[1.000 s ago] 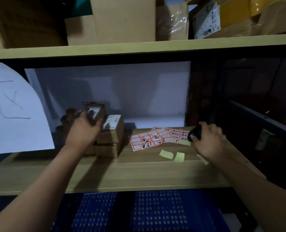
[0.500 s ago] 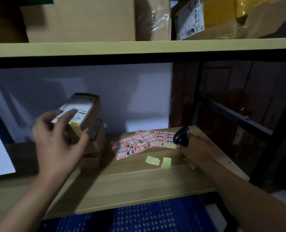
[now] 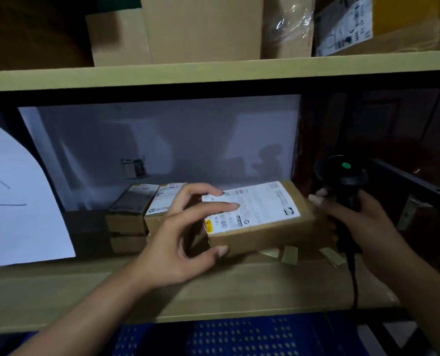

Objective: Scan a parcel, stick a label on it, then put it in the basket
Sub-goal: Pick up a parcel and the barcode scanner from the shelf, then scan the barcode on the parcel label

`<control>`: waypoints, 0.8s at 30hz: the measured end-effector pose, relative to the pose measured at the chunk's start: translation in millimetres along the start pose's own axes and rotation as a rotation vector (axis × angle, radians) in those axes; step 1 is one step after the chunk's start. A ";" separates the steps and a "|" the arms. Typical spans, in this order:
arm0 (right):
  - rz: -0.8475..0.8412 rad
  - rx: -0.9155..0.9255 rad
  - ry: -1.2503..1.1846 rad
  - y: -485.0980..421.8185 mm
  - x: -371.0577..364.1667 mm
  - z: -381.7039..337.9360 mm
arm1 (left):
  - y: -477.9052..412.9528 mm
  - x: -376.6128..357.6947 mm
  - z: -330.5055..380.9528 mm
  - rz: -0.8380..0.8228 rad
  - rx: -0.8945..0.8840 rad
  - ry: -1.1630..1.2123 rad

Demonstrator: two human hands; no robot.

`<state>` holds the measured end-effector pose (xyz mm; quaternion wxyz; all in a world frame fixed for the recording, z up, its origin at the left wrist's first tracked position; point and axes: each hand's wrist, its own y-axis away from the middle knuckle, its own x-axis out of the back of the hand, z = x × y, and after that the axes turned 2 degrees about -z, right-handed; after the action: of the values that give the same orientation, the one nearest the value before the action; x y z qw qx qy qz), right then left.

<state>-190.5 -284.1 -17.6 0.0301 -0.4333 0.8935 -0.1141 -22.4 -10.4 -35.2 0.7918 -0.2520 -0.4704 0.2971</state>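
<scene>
My left hand (image 3: 183,242) grips a small brown cardboard parcel (image 3: 270,235) at its left end, fingers on its white shipping label (image 3: 255,206), thumb under the front edge. The parcel is held just above the wooden shelf (image 3: 162,296), over where the sticker sheet lay, which is hidden. My right hand (image 3: 363,222) holds a black barcode scanner (image 3: 342,176) upright at the parcel's right end, a green light lit on its head, its cable hanging down. A blue perforated basket (image 3: 239,337) sits below the shelf's front edge.
Several more small parcels (image 3: 141,211) are stacked at the shelf's back left. Yellowish paper scraps (image 3: 289,254) lie under the held parcel. A white sheet (image 3: 13,201) hangs at the left. Cardboard boxes (image 3: 201,27) fill the upper shelf. A dark metal frame (image 3: 406,181) stands right.
My left hand has carried the parcel from the stack rightward to the shelf's middle. My right hand has lifted the scanner off the shelf and raised it beside the parcel.
</scene>
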 end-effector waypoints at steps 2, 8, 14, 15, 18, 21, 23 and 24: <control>-0.114 -0.077 -0.129 5.0 -9.9 -9.7 | -2.1 1.9 2.8 -0.081 -0.021 0.068; -0.234 -0.196 -0.345 5.3 -14.9 -12.0 | -27.3 28.8 1.8 -0.294 -0.058 0.019; -0.270 -0.241 -0.395 5.1 -27.5 -6.7 | -41.9 36.6 1.2 -0.292 -0.230 -0.265; -0.240 -0.254 -0.420 5.4 -31.4 -5.6 | -42.0 33.3 0.2 -0.208 -0.268 -0.392; -0.187 -0.290 -0.527 7.6 -50.1 1.9 | -32.4 7.6 5.7 -0.055 -0.330 -0.728; -0.116 -0.298 -0.572 14.3 -69.9 5.8 | -11.4 -31.6 21.9 -0.092 -0.325 -0.832; -0.090 -0.273 -0.578 21.9 -78.2 2.9 | -2.1 -49.1 25.1 -0.069 -0.287 -0.902; -0.072 -0.260 -0.579 26.5 -80.8 1.2 | -0.3 -53.4 23.7 -0.032 -0.273 -0.937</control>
<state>-160.3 -205.3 -28.5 0.2234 -0.4792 0.8391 0.1283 -63.8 -45.5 -56.6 0.4594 -0.1854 -0.8145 0.3020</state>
